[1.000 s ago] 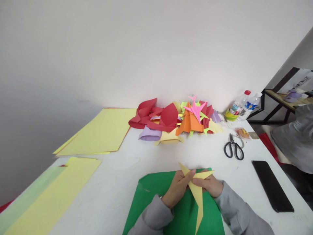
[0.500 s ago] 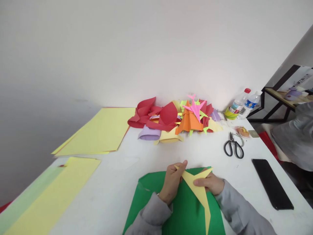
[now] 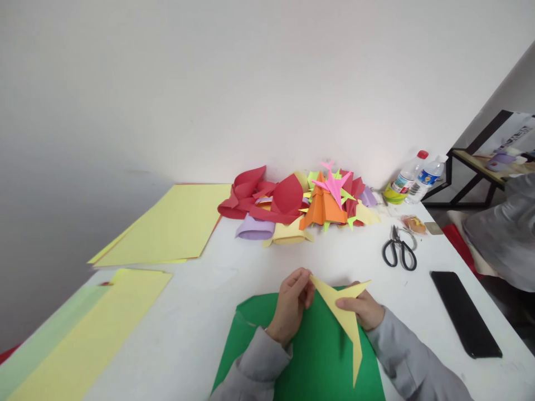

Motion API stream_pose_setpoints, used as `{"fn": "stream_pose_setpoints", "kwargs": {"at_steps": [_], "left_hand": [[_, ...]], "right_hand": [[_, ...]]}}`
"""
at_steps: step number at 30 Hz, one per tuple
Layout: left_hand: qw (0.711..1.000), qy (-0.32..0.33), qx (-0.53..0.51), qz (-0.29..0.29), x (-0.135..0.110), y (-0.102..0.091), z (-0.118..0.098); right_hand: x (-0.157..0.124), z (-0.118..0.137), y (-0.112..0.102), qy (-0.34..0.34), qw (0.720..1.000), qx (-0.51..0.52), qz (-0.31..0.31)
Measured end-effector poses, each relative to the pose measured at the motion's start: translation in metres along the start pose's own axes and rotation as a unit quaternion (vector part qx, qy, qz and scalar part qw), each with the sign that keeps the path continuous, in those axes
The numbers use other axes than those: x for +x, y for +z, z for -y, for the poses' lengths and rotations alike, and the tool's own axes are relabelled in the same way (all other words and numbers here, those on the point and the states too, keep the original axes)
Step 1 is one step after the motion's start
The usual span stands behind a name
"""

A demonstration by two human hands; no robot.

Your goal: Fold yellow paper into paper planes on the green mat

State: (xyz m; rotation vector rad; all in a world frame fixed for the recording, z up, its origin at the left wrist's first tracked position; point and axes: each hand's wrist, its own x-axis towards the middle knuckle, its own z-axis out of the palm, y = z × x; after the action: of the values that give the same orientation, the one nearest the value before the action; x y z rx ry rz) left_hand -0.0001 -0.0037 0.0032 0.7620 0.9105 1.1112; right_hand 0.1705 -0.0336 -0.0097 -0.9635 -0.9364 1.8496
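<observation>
A folded yellow paper shape [image 3: 345, 317] with several long pointed arms is held up over a green sheet [image 3: 317, 362]. My right hand [image 3: 365, 309] grips it near its middle, thumb on top and the other fingers hidden behind. At the upper left point of the shape, my left hand [image 3: 292, 303] is closed with thumb and fingers pinching the tip. One long point hangs down toward the front of the green sheet.
Folded paper pieces [image 3: 288, 200] are heaped against the wall. Yellow sheets [image 3: 167, 223] and paper strips [image 3: 92, 334] lie left. Black-handled scissors [image 3: 400, 250], a black phone [image 3: 466, 314] and two bottles [image 3: 412, 181] are at right. A person's grey sleeve [image 3: 505, 234] shows at the far right.
The yellow paper shape has shifted slightly right and up with my right hand. My left hand has slid out to the very tip, its thumb now folded down.
</observation>
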Motion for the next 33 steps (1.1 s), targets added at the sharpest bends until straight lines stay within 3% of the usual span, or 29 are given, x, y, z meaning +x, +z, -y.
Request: {"fn": "stream_pose_setpoints", "kwargs": {"at_steps": [5, 15, 21, 33], "left_hand": [[1.0, -0.007, -0.002, 0.016, 0.0, 0.003, -0.002], [0.997, 0.024, 0.001, -0.072, 0.003, -0.003, 0.002], [0.995, 0.037, 0.011, -0.089, 0.003, -0.002, 0.002], [1.0, 0.023, -0.008, -0.012, 0.0, 0.002, -0.006]], "right_hand": [[0.0, -0.003, -0.006, -0.022, 1.0, 0.009, -0.017], [0.0, 0.005, 0.002, -0.016, 0.999, -0.031, 0.027], [-0.002, 0.008, 0.005, -0.006, 0.999, -0.035, 0.034], [-0.001, -0.002, 0.001, -0.007, 1.0, 0.009, -0.003]]}}
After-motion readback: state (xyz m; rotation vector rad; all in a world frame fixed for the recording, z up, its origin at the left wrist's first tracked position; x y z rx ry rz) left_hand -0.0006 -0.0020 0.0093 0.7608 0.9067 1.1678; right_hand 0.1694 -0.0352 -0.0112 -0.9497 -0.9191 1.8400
